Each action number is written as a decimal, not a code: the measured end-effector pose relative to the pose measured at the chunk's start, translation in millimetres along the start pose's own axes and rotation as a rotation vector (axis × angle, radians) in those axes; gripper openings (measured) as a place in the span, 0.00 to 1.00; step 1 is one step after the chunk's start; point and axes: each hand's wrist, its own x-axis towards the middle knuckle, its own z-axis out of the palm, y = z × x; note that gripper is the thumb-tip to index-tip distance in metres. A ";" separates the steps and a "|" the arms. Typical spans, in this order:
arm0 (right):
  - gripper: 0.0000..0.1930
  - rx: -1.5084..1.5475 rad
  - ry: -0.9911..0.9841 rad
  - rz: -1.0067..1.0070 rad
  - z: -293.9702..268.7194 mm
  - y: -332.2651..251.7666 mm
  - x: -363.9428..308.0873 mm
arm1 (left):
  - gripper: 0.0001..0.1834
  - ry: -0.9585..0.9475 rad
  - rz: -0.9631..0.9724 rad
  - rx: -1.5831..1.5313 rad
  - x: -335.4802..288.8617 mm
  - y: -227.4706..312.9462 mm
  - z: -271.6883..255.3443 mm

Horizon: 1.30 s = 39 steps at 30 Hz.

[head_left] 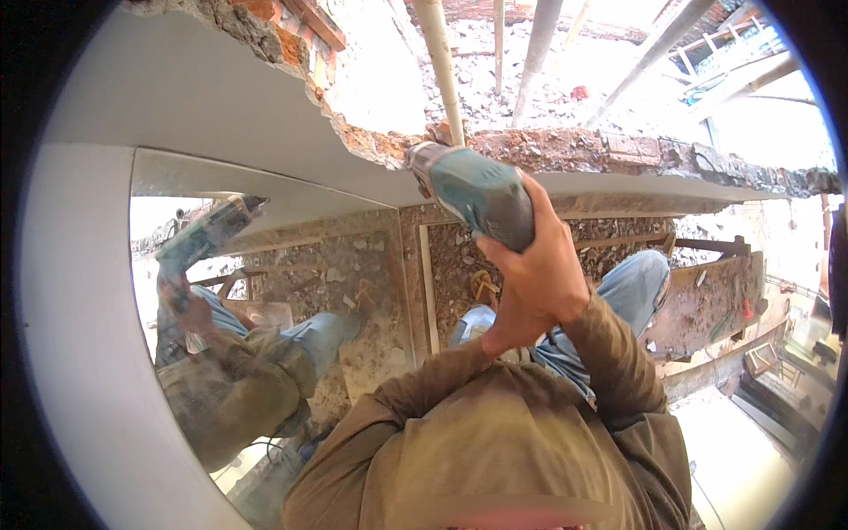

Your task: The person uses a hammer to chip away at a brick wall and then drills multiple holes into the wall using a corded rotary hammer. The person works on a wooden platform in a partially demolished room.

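A teal and dark-grey hammer drill (481, 190) points up and left, its metal front end against the broken brick edge of the wall (380, 146). Its bit cannot be made out. My right hand (552, 252) wraps the rear of the tool, thumb on the left side and fingers over the right. Just below and behind it, my left hand (514, 329) is pressed close beneath the right one. The fingers of that left hand are hidden.
At left, a glossy panel (353, 265) reflects me and the drill. Bamboo poles (437, 62) stand beyond the broken wall, over rubble (477, 66). Below me are debris and a brown, dusty board (707, 300). My jeans-clad knee (636, 278) is near my right forearm.
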 end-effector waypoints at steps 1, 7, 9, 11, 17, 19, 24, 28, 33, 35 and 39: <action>0.40 -0.033 -0.016 -0.026 -3.4 -4.4 8.7 | 0.37 0.004 0.063 -0.166 5.5 -1.7 4.7; 0.41 -0.157 -0.139 -0.007 -14.9 -4.8 22.8 | 0.40 -0.141 -0.117 0.767 2.5 39.6 3.5; 0.43 -0.024 -0.086 -0.072 -9.0 8.3 7.7 | 0.42 -0.344 -0.025 0.817 -8.4 52.5 -12.3; 0.44 0.114 -0.049 -0.061 -2.9 24.3 -8.6 | 0.50 -0.041 -0.429 0.239 -2.8 68.4 -40.9; 0.34 0.381 -0.057 0.030 10.5 37.6 -36.1 | 0.58 0.077 -0.086 -0.303 59.7 106.5 -88.7; 0.31 0.254 -0.078 0.131 9.1 25.0 -32.2 | 0.51 0.097 -0.020 -0.334 89.7 112.9 -81.2; 0.33 0.023 -0.079 0.031 0.3 -13.1 4.9 | 0.36 0.051 0.398 0.097 112.3 133.4 -61.8; 0.33 -0.080 -0.102 0.026 -4.0 -14.3 16.3 | 0.34 0.118 0.498 0.290 117.7 135.0 -67.6; 0.36 -0.029 0.000 0.041 2.8 -7.1 -22.5 | 0.33 0.129 0.072 -0.284 112.2 124.2 -62.0; 0.39 0.016 -0.019 0.141 -6.5 -16.6 -28.3 | 0.34 0.080 0.126 -0.207 106.8 124.7 -42.2; 0.40 -0.071 -0.104 -0.129 -70.9 -47.3 -55.4 | 0.40 0.087 0.168 -0.223 83.5 118.3 18.4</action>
